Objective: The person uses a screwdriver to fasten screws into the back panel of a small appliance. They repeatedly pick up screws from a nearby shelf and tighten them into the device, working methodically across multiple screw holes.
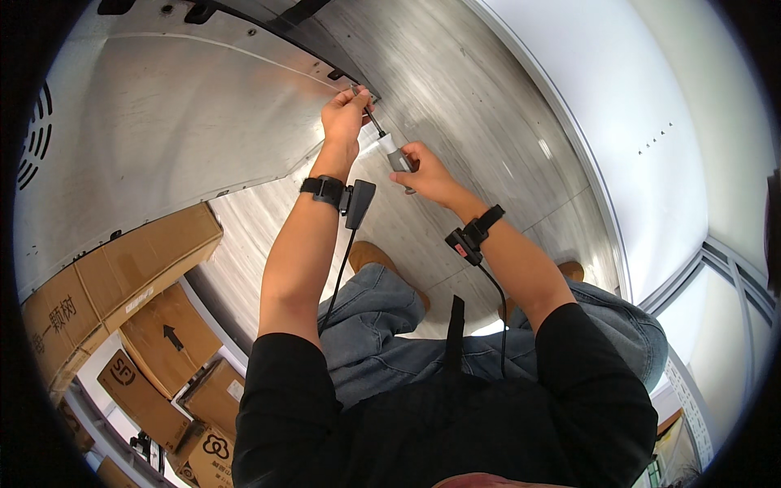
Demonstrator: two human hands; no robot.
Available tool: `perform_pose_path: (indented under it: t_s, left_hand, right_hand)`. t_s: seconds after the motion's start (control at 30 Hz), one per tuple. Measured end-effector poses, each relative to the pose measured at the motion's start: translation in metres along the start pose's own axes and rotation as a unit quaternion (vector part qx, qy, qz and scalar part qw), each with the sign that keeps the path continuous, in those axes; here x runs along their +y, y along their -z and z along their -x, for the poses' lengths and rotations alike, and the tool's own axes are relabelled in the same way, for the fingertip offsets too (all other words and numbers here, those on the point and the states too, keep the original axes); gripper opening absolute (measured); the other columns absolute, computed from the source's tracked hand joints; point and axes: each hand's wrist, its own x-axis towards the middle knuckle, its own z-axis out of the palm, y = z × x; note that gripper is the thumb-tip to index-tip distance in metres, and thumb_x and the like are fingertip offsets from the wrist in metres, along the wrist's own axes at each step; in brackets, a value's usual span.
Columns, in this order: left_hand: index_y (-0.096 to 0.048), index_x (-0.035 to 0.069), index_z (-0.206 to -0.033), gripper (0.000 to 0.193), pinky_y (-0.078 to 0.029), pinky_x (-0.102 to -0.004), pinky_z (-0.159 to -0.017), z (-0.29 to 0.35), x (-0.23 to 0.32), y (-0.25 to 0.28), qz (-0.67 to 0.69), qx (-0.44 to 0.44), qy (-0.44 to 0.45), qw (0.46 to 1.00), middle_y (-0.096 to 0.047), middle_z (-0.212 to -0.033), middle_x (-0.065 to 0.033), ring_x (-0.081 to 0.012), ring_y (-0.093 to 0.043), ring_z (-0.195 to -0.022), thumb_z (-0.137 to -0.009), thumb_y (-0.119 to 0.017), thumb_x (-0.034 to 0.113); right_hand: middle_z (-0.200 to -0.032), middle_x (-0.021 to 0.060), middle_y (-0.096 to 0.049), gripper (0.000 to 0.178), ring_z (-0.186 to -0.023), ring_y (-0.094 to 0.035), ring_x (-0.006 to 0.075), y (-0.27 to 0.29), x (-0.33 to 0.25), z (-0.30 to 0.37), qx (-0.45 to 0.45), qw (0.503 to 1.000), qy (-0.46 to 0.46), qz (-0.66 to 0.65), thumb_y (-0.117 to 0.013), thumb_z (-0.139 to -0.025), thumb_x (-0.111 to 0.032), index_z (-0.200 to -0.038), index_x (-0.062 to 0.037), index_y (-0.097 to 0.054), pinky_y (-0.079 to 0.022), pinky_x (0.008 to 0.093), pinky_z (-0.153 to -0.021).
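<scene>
My right hand is closed around the grey and white handle of a screwdriver. Its dark shaft slants up and left toward my left hand. The left fingers are pinched together at the far corner of a large metal panel, close to the screwdriver's tip. Whatever sits between those fingers is too small or too hidden to name. The tip itself is covered by the left hand.
Cardboard boxes are stacked at the lower left, below the panel. A white curved wall runs along the right. Wood-patterned floor lies between. Cables hang from the black straps on both my wrists.
</scene>
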Motion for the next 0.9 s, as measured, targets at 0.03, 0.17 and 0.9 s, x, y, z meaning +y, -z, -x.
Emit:
perform_pose_path:
  t_s: [0.03, 0.17, 0.9]
  left_hand:
    - [-0.061, 0.008, -0.095, 0.009, -0.047, -0.0253, -0.067, 0.0, -0.001, 0.0, -0.004, 0.001, -0.002, 1.0, -0.062, -0.083, -0.0008, -0.0112, -0.059, -0.073, -0.089, -0.061, 0.015]
    - [-0.061, 0.008, -0.096, 0.01, -0.046, -0.0253, -0.067, -0.001, -0.002, 0.003, -0.008, -0.001, -0.005, 1.0, -0.062, -0.083, -0.0004, -0.0104, -0.059, -0.074, -0.09, -0.061, 0.015]
    - [-0.062, 0.006, -0.105, 0.022, -0.045, -0.0252, -0.065, 0.023, -0.005, -0.02, 0.085, 0.014, -0.01, 0.996, -0.064, -0.083, -0.0031, -0.013, -0.06, -0.073, -0.094, -0.047, 0.018]
  right_hand:
    - [-0.089, 0.0092, -0.055, 0.049, -0.073, -0.057, 0.0145, 0.0, 0.0, 0.0, 0.002, 1.0, 0.004, 0.004, -0.074, -0.077, -0.014, -0.113, -0.0012, -0.044, -0.051, 0.028, -0.056]
    - [-0.088, 0.0087, -0.055, 0.049, -0.071, -0.056, 0.0141, 0.0, -0.005, 0.002, 0.001, 1.0, 0.002, 0.029, -0.076, -0.075, -0.014, -0.111, -0.0019, -0.044, -0.05, 0.0279, -0.054]
    - [-0.091, 0.0083, -0.054, 0.036, -0.076, -0.055, 0.0156, 0.021, 0.003, 0.021, 0.004, 0.994, -0.037, -0.102, -0.065, -0.075, -0.007, -0.106, -0.0021, -0.049, -0.051, 0.0309, -0.056]
